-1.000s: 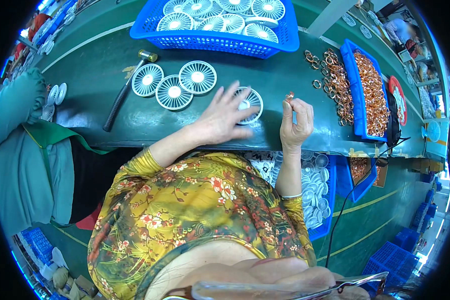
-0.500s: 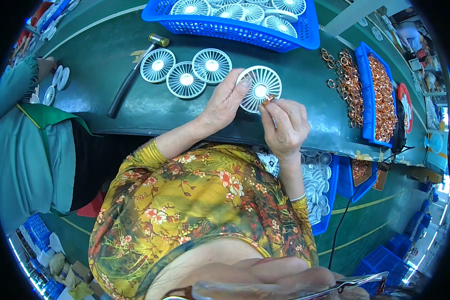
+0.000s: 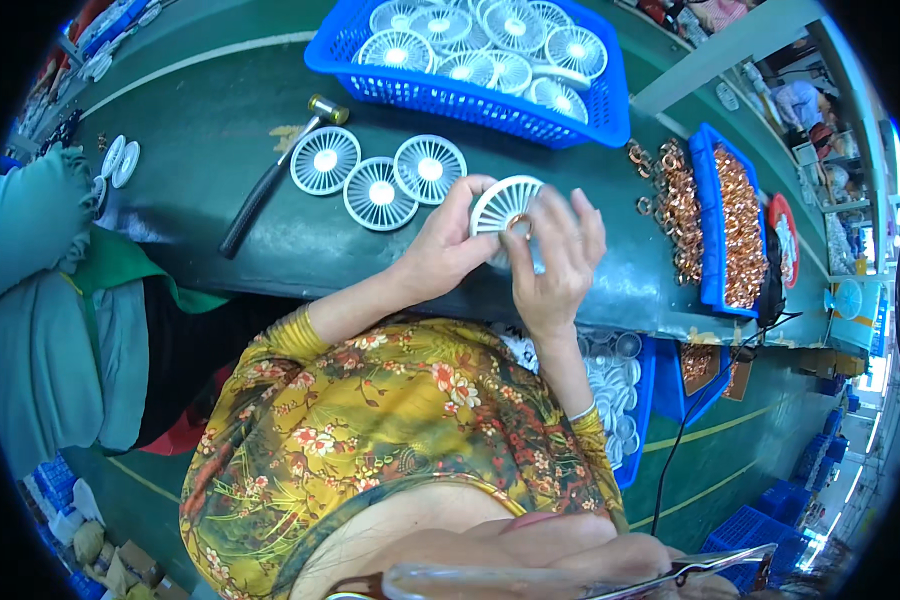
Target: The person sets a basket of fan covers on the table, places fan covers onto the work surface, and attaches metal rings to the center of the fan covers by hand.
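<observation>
My left hand (image 3: 438,250) grips a round white fan grille (image 3: 500,203) by its left edge, holding it tilted above the table. At the grille's hub sits a small copper-coloured ring (image 3: 519,224). My right hand (image 3: 558,262) has its thumb against that ring, and its other fingers, partly smeared by motion, curve over the grille's right side and hide part of it. Three more white grilles lie flat on the table to the left: one grille (image 3: 325,161), a second grille (image 3: 380,193) and a third grille (image 3: 430,169).
A blue basket (image 3: 470,100) heaped with grilles stands at the back. Left lies a black-handled hammer (image 3: 260,195). Loose copper rings (image 3: 678,205) lie beside a blue tray (image 3: 708,215) of rings at right. Below the table edge is a bin of grilles (image 3: 615,395). A co-worker's sleeve (image 3: 35,215) is at left.
The grille has tilted and come lower in view, and the copper ring is now at its hub. My right hand's fingers have lifted and spread over the grille. The view has shifted slightly.
</observation>
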A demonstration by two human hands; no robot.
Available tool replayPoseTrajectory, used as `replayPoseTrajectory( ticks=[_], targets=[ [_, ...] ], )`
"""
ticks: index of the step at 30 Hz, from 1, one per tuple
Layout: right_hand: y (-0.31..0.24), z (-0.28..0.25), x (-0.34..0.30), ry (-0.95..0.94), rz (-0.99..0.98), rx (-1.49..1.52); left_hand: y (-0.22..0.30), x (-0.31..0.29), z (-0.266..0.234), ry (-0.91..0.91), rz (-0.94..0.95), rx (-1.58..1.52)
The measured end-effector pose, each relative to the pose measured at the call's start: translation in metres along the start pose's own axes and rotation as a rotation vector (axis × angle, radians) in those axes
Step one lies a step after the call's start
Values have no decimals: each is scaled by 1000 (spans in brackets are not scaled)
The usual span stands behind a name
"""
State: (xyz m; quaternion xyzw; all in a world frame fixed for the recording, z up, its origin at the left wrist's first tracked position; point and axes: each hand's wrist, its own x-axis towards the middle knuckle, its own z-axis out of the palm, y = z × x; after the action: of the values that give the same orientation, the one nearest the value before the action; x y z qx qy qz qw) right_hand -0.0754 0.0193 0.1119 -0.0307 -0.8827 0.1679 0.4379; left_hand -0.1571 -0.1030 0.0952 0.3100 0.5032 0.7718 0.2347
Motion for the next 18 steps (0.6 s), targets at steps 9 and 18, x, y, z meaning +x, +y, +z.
replayPoseTrajectory(
  ticks=[9, 18],
  targets=[
    [15, -27, -2, -295, 41, 758, 37, -15, 2, -222, -2, 331],
    [18, -26, -29, -298, 273, 733, 25, -20, -2, -338, 349, 700]
  ],
)
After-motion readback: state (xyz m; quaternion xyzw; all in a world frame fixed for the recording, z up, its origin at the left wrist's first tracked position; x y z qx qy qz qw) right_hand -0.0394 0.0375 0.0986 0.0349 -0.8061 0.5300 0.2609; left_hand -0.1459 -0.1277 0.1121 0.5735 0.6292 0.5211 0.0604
